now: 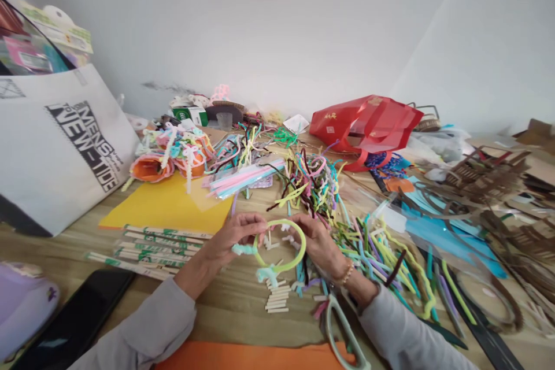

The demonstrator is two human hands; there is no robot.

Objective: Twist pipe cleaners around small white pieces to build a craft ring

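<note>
Between my hands, a yellow-green ring [302, 251] is held up over the table. Fuzzy pale-green pipe-cleaner pieces [266, 275] sit on its lower edge and left side. My left hand [234, 238] pinches the ring at its upper left. On the upper right, the fingers of my right hand [318, 243] are closed around the ring; small pale lilac bits show beside those fingertips. Below the ring lie several short cream sticks [277, 299]. Scissors with pale grey-green handles [342, 329] lie under my right wrist.
Beyond my hands is a heap of colourful pipe cleaners [314, 179], with more [381, 254] to the right. Paper-wrapped chopsticks [160, 248], yellow sheets [169, 211] and a black phone [78, 315] are on the left. A white bag [56, 144] and red bag [368, 124] stand behind.
</note>
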